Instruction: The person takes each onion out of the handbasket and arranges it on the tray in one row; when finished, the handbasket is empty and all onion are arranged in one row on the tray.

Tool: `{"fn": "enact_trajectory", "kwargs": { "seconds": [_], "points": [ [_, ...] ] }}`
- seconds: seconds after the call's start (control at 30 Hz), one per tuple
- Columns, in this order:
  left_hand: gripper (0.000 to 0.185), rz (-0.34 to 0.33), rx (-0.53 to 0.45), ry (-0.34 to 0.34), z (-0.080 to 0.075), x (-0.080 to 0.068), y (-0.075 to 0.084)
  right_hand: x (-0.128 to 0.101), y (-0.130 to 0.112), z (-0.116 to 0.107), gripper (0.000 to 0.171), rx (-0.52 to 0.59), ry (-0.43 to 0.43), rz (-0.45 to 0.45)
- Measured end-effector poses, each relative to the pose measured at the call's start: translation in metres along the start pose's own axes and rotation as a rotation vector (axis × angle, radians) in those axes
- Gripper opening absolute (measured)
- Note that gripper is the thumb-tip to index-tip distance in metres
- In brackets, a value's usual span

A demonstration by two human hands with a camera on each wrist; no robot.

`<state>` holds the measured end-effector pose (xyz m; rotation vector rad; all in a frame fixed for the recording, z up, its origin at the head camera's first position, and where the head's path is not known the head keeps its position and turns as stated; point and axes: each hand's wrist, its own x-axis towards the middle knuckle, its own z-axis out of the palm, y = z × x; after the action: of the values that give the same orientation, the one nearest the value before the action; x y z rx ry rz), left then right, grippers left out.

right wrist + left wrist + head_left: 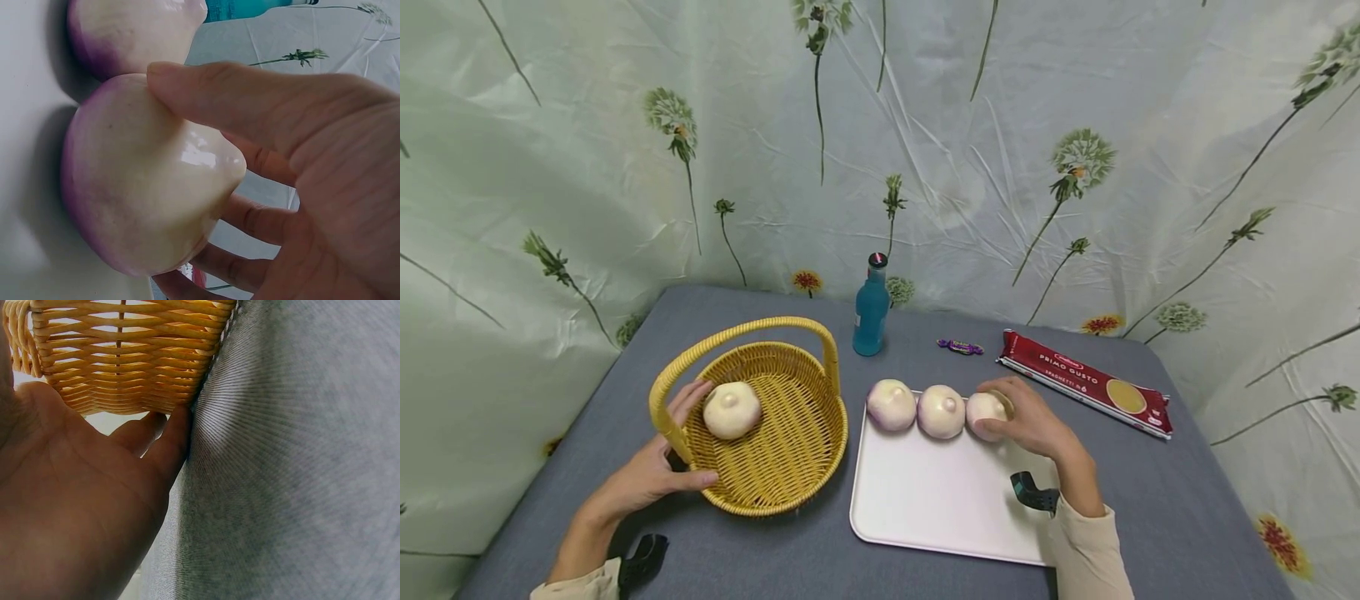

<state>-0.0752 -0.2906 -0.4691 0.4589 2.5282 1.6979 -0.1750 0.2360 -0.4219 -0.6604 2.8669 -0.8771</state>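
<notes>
Gripping the rightmost onion (985, 411) on the tray (925, 500), right hand (1030, 421) sat well right of the basket (775, 467); left hand (647, 475) clasped its rim.

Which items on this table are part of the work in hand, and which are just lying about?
In use:
- right hand gripping the rightmost onion
- two more onions on the white tray
- left hand holding the wicker basket
- onion in the basket

Lying about:
- blue bottle
- spaghetti packet
- wrapped sweet
</notes>
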Motion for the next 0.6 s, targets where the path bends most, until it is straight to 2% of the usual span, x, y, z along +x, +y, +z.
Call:
{"fn": "enact_trajectory", "kwargs": {
  "seconds": [0.3,0.6],
  "points": [
    [0.114,0.0,0.025,0.001,-0.0002,0.0004,-0.0002,0.0009,0.0003,0.0,0.047,-0.003,-0.001,-0.014],
    [0.115,0.018,0.011,0.001,-0.0003,0.0008,-0.0031,0.0008,-0.0068,-0.0041,0.044,-0.02,0.039,-0.017]
  ]
}}
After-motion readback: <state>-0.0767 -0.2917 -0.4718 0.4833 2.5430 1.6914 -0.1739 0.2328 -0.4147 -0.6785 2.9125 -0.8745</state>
